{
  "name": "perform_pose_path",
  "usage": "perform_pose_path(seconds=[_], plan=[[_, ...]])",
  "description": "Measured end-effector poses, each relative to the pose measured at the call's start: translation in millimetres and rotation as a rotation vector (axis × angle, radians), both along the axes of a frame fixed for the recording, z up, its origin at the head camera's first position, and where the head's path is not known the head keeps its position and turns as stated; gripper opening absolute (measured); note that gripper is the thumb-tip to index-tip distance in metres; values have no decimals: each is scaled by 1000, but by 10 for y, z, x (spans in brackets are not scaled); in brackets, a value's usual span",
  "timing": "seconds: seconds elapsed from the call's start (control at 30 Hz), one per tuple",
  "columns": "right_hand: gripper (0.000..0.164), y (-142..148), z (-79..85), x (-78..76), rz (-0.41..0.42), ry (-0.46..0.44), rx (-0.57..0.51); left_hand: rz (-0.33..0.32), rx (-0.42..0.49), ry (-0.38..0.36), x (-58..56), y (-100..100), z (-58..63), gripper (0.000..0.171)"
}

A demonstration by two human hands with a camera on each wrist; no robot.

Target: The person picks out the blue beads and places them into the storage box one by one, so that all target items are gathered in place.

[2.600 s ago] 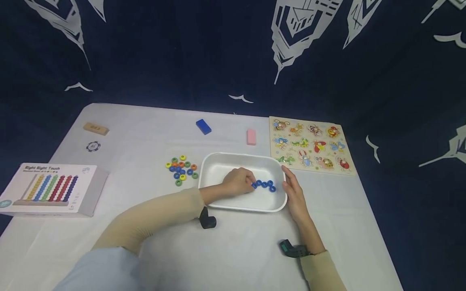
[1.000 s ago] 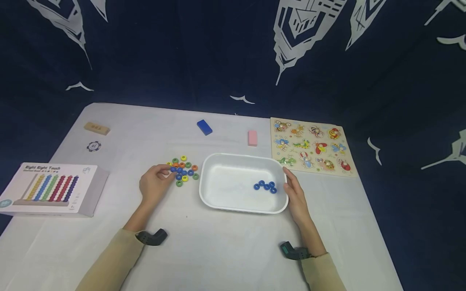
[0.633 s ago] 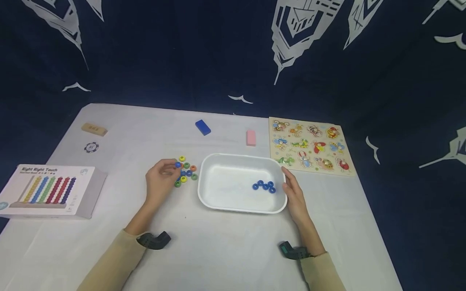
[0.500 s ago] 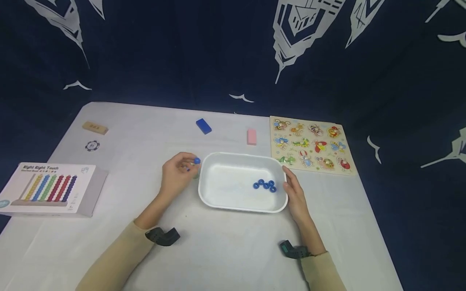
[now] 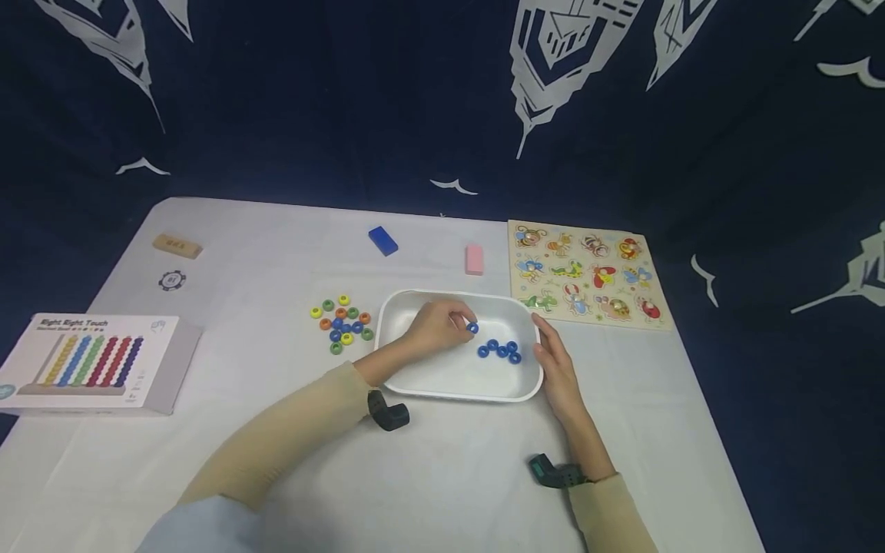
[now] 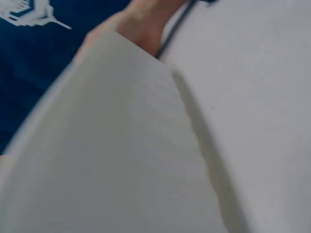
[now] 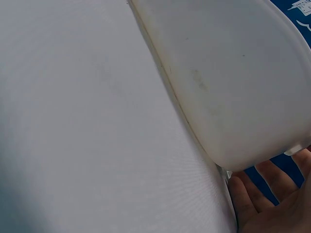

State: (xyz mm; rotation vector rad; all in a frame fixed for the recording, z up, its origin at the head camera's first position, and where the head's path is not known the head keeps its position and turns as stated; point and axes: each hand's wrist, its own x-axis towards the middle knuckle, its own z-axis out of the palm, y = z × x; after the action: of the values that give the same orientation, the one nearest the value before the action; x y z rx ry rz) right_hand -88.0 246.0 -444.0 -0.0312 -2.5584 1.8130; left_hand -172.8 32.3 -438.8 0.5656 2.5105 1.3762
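Note:
My left hand reaches over the white tray and pinches a blue bead between thumb and fingertips. Several other blue beads lie on the tray floor, just right of and nearer than that hand. At the tray's right end, my right hand rests against the rim with its fingers fairly straight. The right wrist view shows these fingers spread beside the tray's outer wall. A pale sleeve fills most of the left wrist view, and the left fingertips are hidden there.
Left of the tray lies a loose group of green, yellow, orange and blue beads. A boxed bead toy stands at far left, near a wooden block and a round chip. Behind are blue and pink blocks and an insect puzzle board.
The left hand let go of one blue bead in the tray, went left to the bead group, took another blue bead and carried it right over the tray. The right hand stays at the rim.

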Motion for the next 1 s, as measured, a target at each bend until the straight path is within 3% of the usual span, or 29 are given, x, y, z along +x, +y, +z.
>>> perform_pose_path(seconds=[0.23, 0.37, 0.5, 0.57, 0.73, 0.9, 1.0], plan=[[45, 59, -70, -23, -4, 3, 15, -103, -172, -1, -36, 172, -70, 18], [44, 119, -198, -67, 0, -2, 14, -135, -202, 8, -3, 179, -49, 26], [44, 107, -208, -65, 7, -1, 5, -113, -175, 55, 91, 70, 39, 32], [45, 66, -141, -37, 5, -2, 5, -80, -114, 107, 180, -36, 102, 31], [45, 3, -21, 2, 3, -4, 10, 53, 139, 245, 446, -437, 230, 23], [45, 21, -36, -8, -2, -10, -11, 223, 279, 264, 627, -918, 396, 20], [45, 9, -37, -15, 2, -12, -20, 338, 322, 267, 648, -1243, 330, 21]])
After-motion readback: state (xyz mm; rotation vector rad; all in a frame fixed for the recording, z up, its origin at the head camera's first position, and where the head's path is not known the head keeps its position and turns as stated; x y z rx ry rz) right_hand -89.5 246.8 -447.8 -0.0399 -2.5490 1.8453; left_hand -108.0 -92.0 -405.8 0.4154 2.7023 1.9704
